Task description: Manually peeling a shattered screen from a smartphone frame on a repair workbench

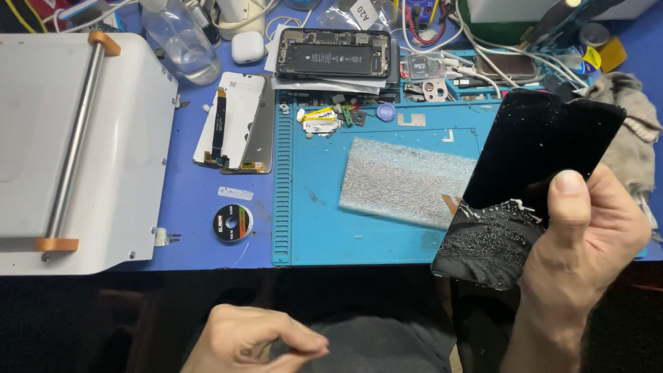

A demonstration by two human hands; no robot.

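Note:
My right hand (587, 255) holds a black phone screen panel (532, 173) tilted up over the right side of the blue work mat (304, 207). The panel's lower part is cracked and covered in white flecks. My thumb presses on its right edge. My left hand (255, 342) is low at the bottom of the view, near my lap, fingers pinched together on something small and dark that I cannot make out.
A grey foam pad (404, 179) lies on the mat. An opened phone (333, 53) rests on white sheets at the back. Two display panels (231, 121), a small wire spool (232, 223), a white machine (76, 145), a clear bottle (176, 41) and a cloth (632, 131) surround it.

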